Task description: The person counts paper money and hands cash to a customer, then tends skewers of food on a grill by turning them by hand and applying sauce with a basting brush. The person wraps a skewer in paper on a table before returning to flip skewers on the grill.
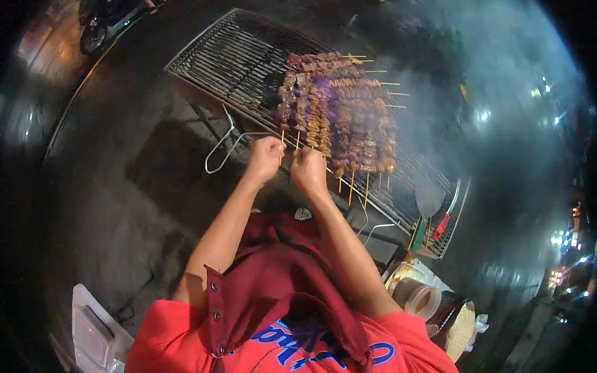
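Note:
A long metal charcoal grill stretches diagonally in front of me. Skewers of meat lie close together over its middle, partly veiled by smoke. My left hand pinches the bare stick of the leftmost meat skewer at the grill's near edge. Just right of it, my right hand is closed on the stick of the neighbouring skewer. Coiled, golden pieces on skewers lie beside that one; my right hand hides their lower ends. More bare sticks jut out towards me.
Bent wire handles protrude from the grill's near side. A flat grey paddle-shaped tool and a red-handled tool rest at its right end. Plastic tubs stand at lower right, white plastic containers at lower left. Smoke drifts right.

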`<state>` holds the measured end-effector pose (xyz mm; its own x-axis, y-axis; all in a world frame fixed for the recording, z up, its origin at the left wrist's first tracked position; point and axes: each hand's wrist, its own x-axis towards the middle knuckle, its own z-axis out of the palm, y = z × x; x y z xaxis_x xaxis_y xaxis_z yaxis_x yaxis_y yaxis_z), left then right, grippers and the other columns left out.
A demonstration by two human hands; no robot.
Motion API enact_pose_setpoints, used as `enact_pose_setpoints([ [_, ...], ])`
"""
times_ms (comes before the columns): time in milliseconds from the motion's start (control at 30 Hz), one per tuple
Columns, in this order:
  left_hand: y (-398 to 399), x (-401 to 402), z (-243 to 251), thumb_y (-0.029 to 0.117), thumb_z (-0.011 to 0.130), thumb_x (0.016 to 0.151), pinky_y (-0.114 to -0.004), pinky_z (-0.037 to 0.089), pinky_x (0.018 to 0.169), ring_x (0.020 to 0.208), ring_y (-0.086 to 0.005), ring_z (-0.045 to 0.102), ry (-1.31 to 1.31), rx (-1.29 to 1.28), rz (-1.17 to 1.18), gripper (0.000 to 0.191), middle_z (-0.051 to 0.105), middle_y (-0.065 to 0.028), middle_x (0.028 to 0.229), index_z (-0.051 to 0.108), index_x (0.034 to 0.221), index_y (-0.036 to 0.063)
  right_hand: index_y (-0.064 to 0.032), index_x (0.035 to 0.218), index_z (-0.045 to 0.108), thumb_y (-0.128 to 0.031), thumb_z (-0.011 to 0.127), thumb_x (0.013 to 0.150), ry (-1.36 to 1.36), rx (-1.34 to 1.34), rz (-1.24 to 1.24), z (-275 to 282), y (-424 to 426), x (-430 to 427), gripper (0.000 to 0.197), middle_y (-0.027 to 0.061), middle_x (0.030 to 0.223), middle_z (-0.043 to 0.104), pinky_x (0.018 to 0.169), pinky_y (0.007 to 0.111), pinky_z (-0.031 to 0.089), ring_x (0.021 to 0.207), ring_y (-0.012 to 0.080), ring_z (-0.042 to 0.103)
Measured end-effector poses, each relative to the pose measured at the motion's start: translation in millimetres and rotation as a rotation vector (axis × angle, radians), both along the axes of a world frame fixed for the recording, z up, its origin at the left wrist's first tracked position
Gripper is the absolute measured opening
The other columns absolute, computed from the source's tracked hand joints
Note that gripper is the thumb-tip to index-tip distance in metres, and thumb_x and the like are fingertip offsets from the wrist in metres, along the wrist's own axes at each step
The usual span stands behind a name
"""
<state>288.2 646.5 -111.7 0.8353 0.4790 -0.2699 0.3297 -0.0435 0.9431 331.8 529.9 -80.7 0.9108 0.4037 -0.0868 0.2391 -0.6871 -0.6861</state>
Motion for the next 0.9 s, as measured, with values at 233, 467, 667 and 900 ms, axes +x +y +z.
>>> enact_pose_setpoints([
  [233, 0.4, -0.6, 11.7, 0.013, 0.056, 0.088, -0.04, 0.048, 0.065, 0.068, -0.033, 0.062, 0.073, 0.379, -0.032, 0.017, 0.064, -0.0181, 0.076, 0.063, 0.087, -0.0027, 0.0029, 0.074, 0.059, -0.017, 0.058, 0.086, -0.123, 0.044, 0.068, 13.8, -13.1, -15.8, 0.024, 0.0281, 0.072, 0.059, 0.065, 0.051, 0.046, 0.074, 0.0462, 0.059],
  [467, -66.2, -17.1, 35.1, 0.016, 0.062, 0.083, -0.05, 0.047, 0.067, 0.078, -0.0427, 0.06, -0.014, 0.651, -0.163, 0.018, 0.061, -0.0235, 0.08, 0.058, 0.079, -0.0015, -0.0007, 0.084, 0.058, -0.022, 0.062, 0.083, -0.097, -0.313, -0.036, 35.4, -68.5, -18.7, 0.021, 0.0215, 0.084, 0.064, 0.069, 0.05, 0.048, 0.081, 0.0417, 0.062],
  [667, -77.9, -6.6, 21.2, 0.013, 0.062, 0.083, -0.045, 0.051, 0.06, 0.069, -0.0411, 0.062, 0.068, 0.536, -0.162, 0.017, 0.063, -0.0235, 0.072, 0.061, 0.082, -0.0046, 0.0025, 0.079, 0.06, -0.017, 0.055, 0.082, -0.028, -0.368, 0.065, 31.4, -69.2, -4.6, 0.02, 0.0246, 0.083, 0.065, 0.068, 0.049, 0.05, 0.078, 0.0427, 0.064],
  [900, -86.7, -10.2, 28.9, 0.013, 0.06, 0.087, -0.035, 0.048, 0.051, 0.052, -0.015, 0.061, 0.063, -0.15, 0.015, 0.018, 0.062, -0.0118, 0.063, 0.063, 0.08, -0.0024, 0.0052, 0.073, 0.059, -0.004, 0.058, 0.076, 0.001, 0.051, -0.005, 24.7, -84.9, 4.9, 0.009, 0.0281, 0.072, 0.061, 0.068, 0.049, 0.048, 0.074, 0.0441, 0.061],
])
